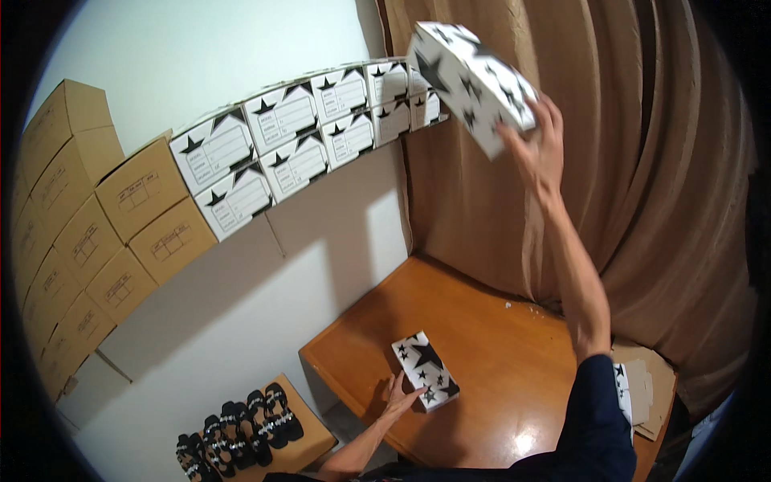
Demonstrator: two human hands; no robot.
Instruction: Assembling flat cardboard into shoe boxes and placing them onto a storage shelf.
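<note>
High at the upper right, my right hand [540,149] grips one end of a white shoe box [474,87] printed with black stars. The box is tilted and slightly blurred, held off the table in front of the curtain. A second star-printed shoe box [426,369] lies on the wooden table [490,329]. My left hand [397,399] is closed against its near left side, thumb and fingers touching the edges.
Star-printed boxes [281,116] stand in two rows on a wall shelf, beside stacked brown cartons [84,241]. Black sandals [241,430] sit on a brown carton at lower left. Flattened cardboard [650,386] lies at the table's right. A brown curtain [642,201] hangs behind.
</note>
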